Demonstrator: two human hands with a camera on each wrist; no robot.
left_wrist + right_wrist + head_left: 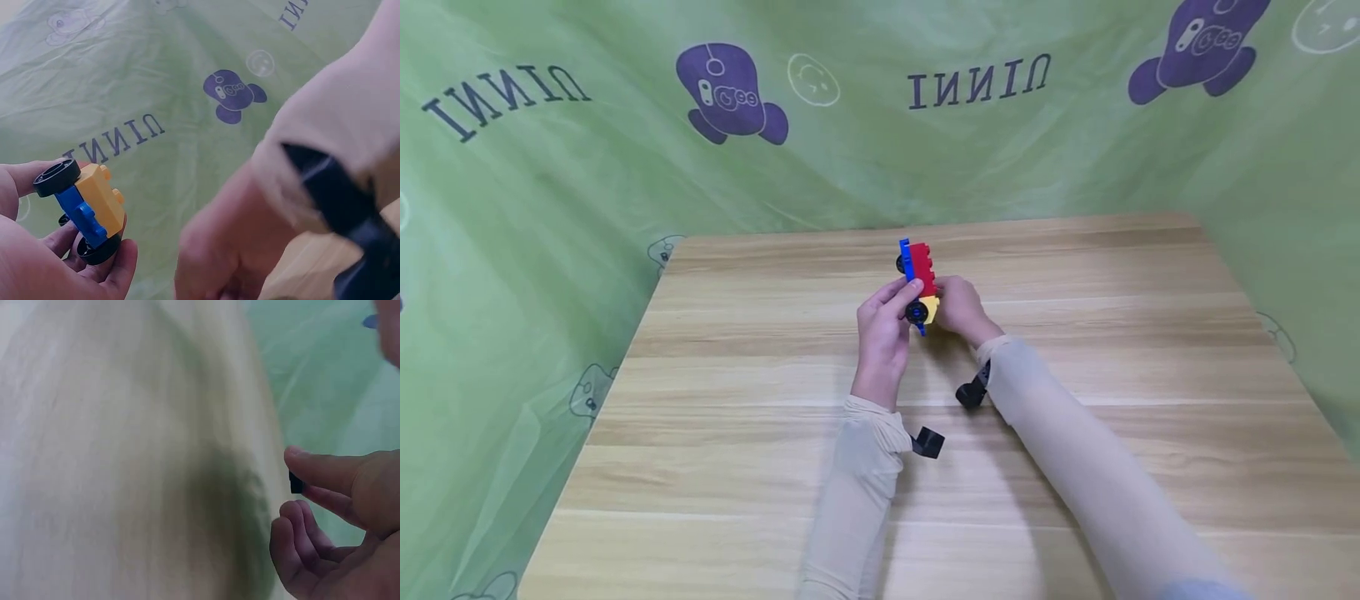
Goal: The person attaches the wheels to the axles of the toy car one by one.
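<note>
A toy brick car (921, 268) with a blue base, red and yellow bricks and black wheels is gripped in my left hand (881, 337), above the table. In the left wrist view, its yellow end (102, 199) faces the camera, with the fingers wrapped round the wheels and underside. My right hand (960, 306) is just right of the car, beside its studded side. In the right wrist view, a small dark piece (296, 483) is pinched between thumb and forefinger, the other fingers curled below; most of the piece is hidden by the fingers.
The wooden table (722, 367) stretches out under both arms. A green curtain (865, 158) with purple printed figures hangs behind it and along its sides. Black wrist cameras (928, 442) jut from both sleeves.
</note>
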